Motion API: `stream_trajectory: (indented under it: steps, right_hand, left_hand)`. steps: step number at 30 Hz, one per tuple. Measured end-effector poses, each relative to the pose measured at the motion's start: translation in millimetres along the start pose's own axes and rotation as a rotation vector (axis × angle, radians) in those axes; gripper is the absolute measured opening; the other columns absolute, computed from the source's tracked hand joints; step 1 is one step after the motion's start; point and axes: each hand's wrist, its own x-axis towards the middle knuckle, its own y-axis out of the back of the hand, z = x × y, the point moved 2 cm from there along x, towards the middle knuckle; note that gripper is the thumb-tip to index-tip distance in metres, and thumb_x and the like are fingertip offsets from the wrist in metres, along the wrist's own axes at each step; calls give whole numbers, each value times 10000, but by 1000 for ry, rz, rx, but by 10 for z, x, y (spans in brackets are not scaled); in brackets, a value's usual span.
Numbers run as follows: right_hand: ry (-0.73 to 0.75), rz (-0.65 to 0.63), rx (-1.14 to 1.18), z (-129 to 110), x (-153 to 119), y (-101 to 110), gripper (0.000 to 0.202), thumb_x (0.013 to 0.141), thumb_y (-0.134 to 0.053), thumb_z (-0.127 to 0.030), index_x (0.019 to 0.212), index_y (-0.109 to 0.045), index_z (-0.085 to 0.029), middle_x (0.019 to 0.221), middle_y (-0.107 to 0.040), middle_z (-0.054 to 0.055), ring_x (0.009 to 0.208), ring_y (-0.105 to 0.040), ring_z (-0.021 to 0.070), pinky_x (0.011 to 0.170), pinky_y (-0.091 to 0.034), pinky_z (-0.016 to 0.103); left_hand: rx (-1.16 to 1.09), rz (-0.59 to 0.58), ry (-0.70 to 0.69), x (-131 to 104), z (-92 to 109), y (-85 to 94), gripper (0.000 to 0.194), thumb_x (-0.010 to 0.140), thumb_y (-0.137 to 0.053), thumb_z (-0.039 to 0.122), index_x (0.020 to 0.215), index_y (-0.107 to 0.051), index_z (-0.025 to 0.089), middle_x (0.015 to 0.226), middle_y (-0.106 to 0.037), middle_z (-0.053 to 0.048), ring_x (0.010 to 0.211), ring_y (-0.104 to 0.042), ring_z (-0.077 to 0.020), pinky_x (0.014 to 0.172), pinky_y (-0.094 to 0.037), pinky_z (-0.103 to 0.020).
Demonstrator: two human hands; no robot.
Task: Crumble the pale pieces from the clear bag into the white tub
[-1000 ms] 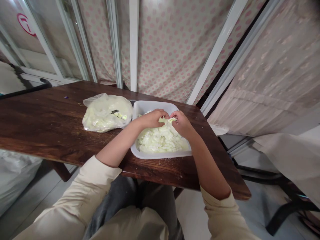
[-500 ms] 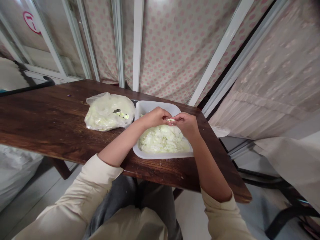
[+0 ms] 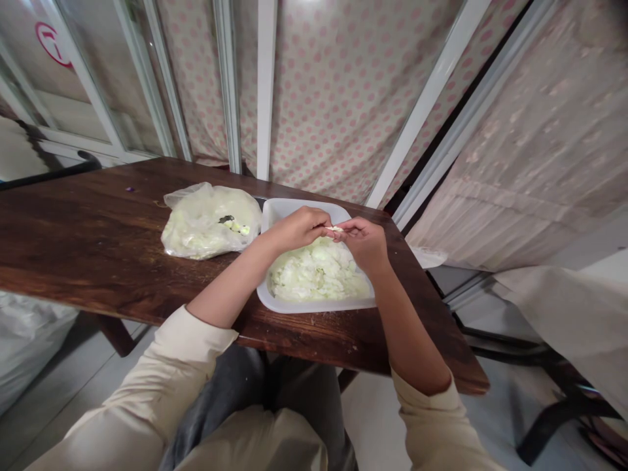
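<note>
Above a white plastic tub (image 3: 293,306), my left hand (image 3: 309,227) and my right hand (image 3: 364,239) meet with their fingertips close together. Both are closed in a pinch on one small whitish, pale-green piece (image 3: 335,229), thin and petal-like; its exact kind is too small to make out. Beneath them, a heap of similar soft, pale yellow-green pieces (image 3: 316,271) fills the front part of the tub. To the left of the tub, a clear plastic bag (image 3: 210,219) bulges with more such pale pieces, and its torn hole shows some of them.
The dark brown wooden table (image 3: 98,242) carries the tub near its right end. Behind it stand framed glass panels with a pink-dotted curtain (image 3: 333,111). A white sack (image 3: 29,340) is on the floor at left, and a black metal frame (image 3: 554,418) at right.
Both hands stay over the tub, pinching a small piece, with slight shifts of the fingers. The piece now looks flatter and thinner between the fingertips. The whole view has shifted slightly.
</note>
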Motion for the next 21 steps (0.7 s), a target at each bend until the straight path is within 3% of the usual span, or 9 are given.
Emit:
stream_trajectory:
  steps: [4, 10, 16, 21]
  right_hand:
    - [15, -37, 36, -57, 3, 2, 287, 607, -740, -404, 725, -587, -192, 657, -616, 7, 594, -612, 139, 611, -528, 326]
    - [-37, -79, 108, -118, 7, -7, 344, 577, -754, -446, 692, -548, -195, 627, -601, -9, 577, -624, 137, 598, -545, 325]
    - [-85, -132, 233, -122, -12, -30, 363, 530, -788, -436, 658, -552, -192, 592, -612, -28, 548, -627, 134, 574, -555, 312]
    - [-109, -183, 270, -97, -17, -42, 362, 529, -793, -429, 652, -557, -183, 600, -618, -22, 551, -628, 135, 582, -564, 322]
  left_hand:
    - [-107, 54, 61, 1, 22, 12, 201, 836, -454, 248, 713, -570, 140, 619, -543, -1, 597, -473, -95, 588, -357, -212]
    - [-279, 45, 95, 25, 58, -12, 274, 861, -423, 358, 684, -481, 157, 627, -456, 19, 610, -421, -95, 600, -345, -222]
    - [-552, -35, 121, 28, 67, -42, 404, 819, -457, 537, 655, -396, 173, 609, -414, 23, 583, -395, -90, 567, -344, -225]
    - [-724, -114, 160, 20, 54, -83, 442, 784, -484, 583, 640, -383, 178, 590, -431, 21, 550, -399, -83, 533, -328, -228]
